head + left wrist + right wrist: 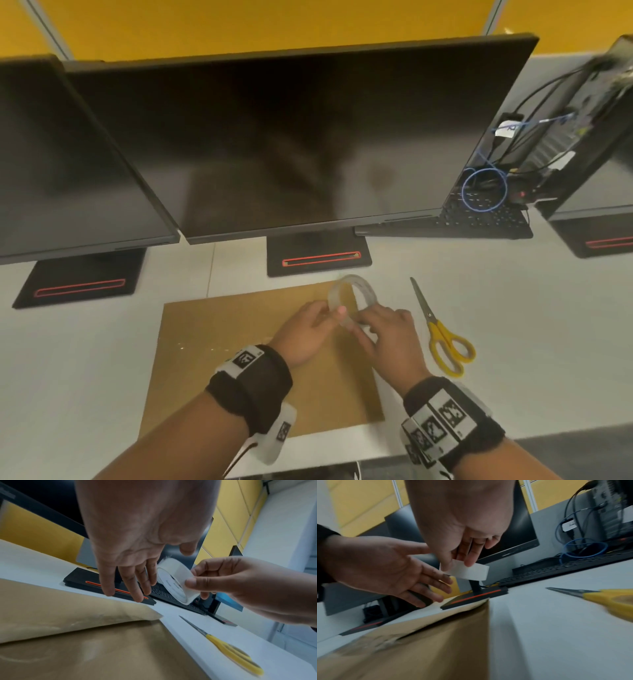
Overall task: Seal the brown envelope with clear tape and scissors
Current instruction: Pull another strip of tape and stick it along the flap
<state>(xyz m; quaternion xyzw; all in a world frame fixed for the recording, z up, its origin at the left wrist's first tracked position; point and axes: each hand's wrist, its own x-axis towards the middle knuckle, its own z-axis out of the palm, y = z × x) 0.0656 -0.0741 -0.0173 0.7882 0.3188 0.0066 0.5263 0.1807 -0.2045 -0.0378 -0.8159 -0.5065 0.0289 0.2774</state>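
Note:
A brown envelope [239, 359] lies flat on the white desk [513, 325]. Its flap [77, 608] along the far edge is slightly raised. Both hands hold a roll of clear tape [352, 296] just above the envelope's far right corner. My right hand [387, 330] pinches the roll [175, 582] between thumb and fingers. My left hand [308, 329] reaches in from the left with straight fingers [137, 582], the index finger and thumb against the roll [467, 572]. Yellow-handled scissors [442, 335] lie closed on the desk right of the envelope, blades pointing away from me.
Three dark monitors [291, 144] stand across the back, their black bases [318, 260] just beyond the envelope. A black keyboard [479, 219], blue cables [484, 188] and a computer case sit at the back right. The desk's front edge [342, 459] runs under my wrists.

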